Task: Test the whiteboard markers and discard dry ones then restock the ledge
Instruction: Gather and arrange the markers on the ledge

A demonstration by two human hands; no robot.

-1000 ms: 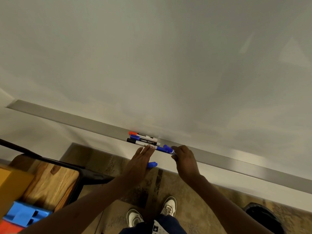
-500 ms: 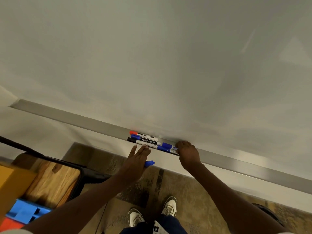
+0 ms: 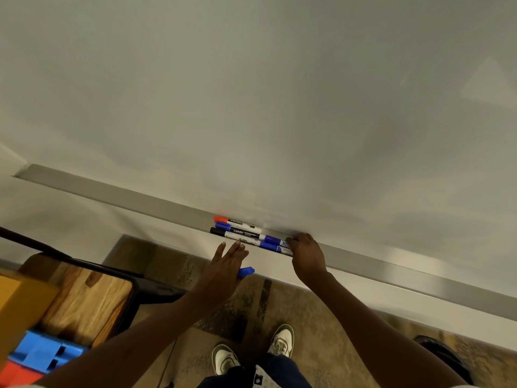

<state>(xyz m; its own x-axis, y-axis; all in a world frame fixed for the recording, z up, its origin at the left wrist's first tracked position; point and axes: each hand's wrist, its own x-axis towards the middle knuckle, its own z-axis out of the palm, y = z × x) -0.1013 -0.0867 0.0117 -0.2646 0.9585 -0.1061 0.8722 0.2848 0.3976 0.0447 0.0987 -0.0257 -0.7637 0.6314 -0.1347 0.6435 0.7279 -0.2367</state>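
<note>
A grey ledge runs under the whiteboard. On it lie a red-capped marker, a blue-capped marker and a black-capped marker side by side. Just right of them, two more blue markers lie on the ledge. My right hand curls its fingers over their right ends. My left hand hovers just below the ledge with straight fingers near the black-capped marker. A blue marker piece sticks out from under its palm at the thumb side.
A wooden stool with a black frame stands at the lower left, with a yellow box, a blue box and a red box beside it. A dark bin sits at the lower right. My shoes stand on patterned floor below.
My right hand has moved up onto the ledge and brought its blue marker beside the other blue one. My left hand has drawn back slightly from the markers.
</note>
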